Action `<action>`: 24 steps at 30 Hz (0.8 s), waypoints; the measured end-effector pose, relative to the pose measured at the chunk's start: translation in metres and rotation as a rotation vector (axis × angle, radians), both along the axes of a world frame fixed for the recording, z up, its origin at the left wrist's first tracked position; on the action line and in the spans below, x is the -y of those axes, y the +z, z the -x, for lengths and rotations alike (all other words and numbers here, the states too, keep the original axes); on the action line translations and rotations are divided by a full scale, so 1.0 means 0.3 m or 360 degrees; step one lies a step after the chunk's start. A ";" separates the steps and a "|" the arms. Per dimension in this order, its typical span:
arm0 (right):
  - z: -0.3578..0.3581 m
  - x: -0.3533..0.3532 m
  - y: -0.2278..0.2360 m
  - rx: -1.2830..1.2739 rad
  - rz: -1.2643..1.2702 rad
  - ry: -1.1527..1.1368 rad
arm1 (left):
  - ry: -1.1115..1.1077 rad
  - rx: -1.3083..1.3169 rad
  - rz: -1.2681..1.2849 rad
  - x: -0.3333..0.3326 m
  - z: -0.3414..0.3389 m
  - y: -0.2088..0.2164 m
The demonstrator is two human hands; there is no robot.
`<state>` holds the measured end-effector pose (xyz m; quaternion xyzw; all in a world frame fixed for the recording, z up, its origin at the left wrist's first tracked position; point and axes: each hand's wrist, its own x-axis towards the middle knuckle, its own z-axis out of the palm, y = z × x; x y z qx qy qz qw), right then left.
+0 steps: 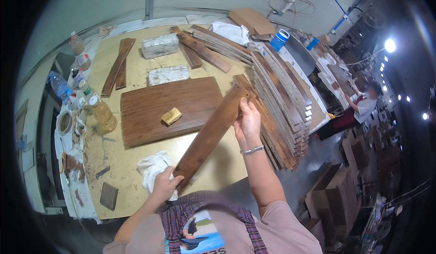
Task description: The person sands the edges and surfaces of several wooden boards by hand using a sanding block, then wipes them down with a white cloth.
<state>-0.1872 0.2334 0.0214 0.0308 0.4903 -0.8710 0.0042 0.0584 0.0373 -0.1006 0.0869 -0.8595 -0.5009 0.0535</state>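
Gripping one dark plank (210, 135) mid-frame above the counter (136, 79), left hand (164, 184) at its near end, perhaps with a white rag (152, 167), right hand (247, 120) clasping its far end, beside the large plank stack (284, 104) seemingly awaiting handling.

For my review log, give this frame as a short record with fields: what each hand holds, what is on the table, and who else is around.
left hand: grips the near end of the wooden plank, with a white cloth beside it
right hand: holds the plank's far end
under the plank: yellow table
on table: wide brown board with a small yellow block on it
right of board: stack of planks
table's left edge: bottles
background: another person at a far bench
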 end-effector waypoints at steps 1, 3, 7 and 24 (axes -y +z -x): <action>-0.027 -0.015 0.011 0.0045 -0.0204 -0.0053 | 0.0052 -0.0103 0.0070 0.004 -0.012 -0.011; -0.022 -0.100 -0.059 -0.0225 -0.0817 -0.0206 | 0.0037 -0.0175 0.0169 0.017 -0.019 0.006; -0.209 -0.107 0.168 -0.1489 -0.2401 -0.0173 | -0.0126 -0.0077 0.0409 0.064 0.017 0.107; -0.107 -0.523 0.015 -0.0551 -0.3047 -0.0002 | 0.0258 0.0139 -0.0032 0.345 -0.065 0.083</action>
